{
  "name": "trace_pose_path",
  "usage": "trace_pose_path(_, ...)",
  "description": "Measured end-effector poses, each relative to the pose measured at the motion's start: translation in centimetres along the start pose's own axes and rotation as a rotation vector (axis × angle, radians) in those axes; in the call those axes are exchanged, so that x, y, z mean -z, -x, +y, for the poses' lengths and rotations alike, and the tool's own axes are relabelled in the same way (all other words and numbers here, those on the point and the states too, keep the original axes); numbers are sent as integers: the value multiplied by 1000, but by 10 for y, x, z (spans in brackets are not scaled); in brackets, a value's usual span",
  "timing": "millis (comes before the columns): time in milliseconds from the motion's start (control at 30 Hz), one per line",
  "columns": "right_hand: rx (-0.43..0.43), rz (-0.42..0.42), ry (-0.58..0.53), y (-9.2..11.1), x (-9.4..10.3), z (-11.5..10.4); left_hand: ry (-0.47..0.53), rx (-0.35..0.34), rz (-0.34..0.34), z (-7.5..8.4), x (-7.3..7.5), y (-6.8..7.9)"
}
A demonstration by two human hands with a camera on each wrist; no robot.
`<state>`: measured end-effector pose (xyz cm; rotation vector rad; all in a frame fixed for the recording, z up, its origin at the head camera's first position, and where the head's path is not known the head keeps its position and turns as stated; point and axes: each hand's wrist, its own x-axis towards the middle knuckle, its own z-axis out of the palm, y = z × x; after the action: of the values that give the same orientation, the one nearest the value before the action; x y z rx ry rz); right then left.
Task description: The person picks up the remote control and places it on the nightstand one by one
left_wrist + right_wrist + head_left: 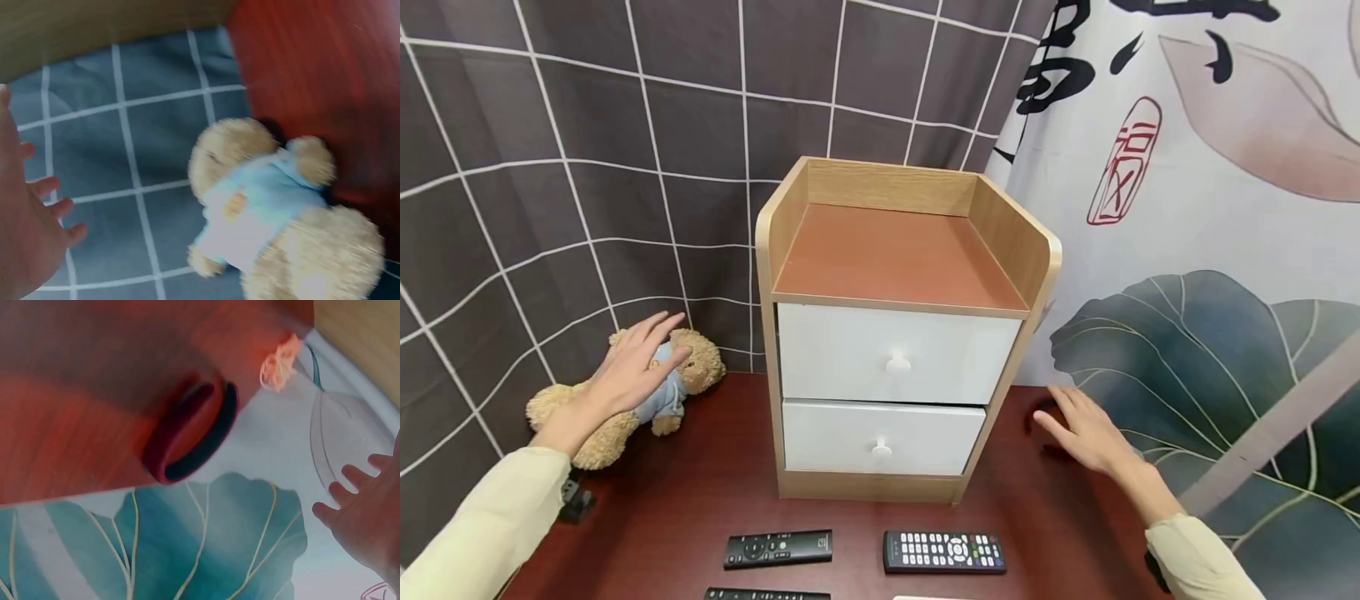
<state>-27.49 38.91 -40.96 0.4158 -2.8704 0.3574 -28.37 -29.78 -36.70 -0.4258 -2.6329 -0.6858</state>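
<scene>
My left hand (pixel 631 372) is held out with its fingers extended, overlapping a tan teddy bear (pixel 702 365) in the head view. The bear lies at the table's left side in a light blue top (pixel 262 197); in the left wrist view a gap shows between it and the fingers. On the right, my other hand (pixel 1092 435) reaches forward, fingers spread and holding nothing. A dark red headband (pixel 175 425) with a black inside rests at the table edge near it, mostly hidden by that hand in the head view.
Between the hands stands a wooden cabinet (pixel 895 258) with two closed white drawers (pixel 842 350). In front lie a remote control (pixel 778 548), a second remote (pixel 944 552) and another (pixel 767 594), partly cut off. Orange string-like material (pixel 280 365) sits by the cabinet. Curtains (pixel 700 133) hang behind.
</scene>
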Motion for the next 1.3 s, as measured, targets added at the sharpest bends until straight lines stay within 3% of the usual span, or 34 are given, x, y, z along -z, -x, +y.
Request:
trace_pose_path(200, 25, -14, -43, 28, -23, -9, 95, -112, 66, 34, 15, -24)
trace_pose_path(533, 79, 27, -103, 70, -58, -33, 161, -380, 217, 89, 46, -71)
trace_pose_path(667, 129, 33, -93, 82, -71, -48, 175, -494, 294, 112, 64, -88)
trace_pose_path(800, 179, 16, -63, 86, -82, -64, 215, -551, 344, 131, 73, -102)
trace_pose_path(933, 200, -38, -42, 87, -89, -77, 305, -585, 352, 148, 65, -117)
trace_pose_path(1000, 249, -48, -29, 87, -92, -83, 351, -604, 372, 156, 57, -123)
trace_pose_path(1200, 419, -29, -27, 82, -104, -101, 601, -606, 518, 169, 33, -132)
trace_pose_path(1300, 441, -117, -46, 79, -109, -108, 725, -599, 561, 173, 25, -134)
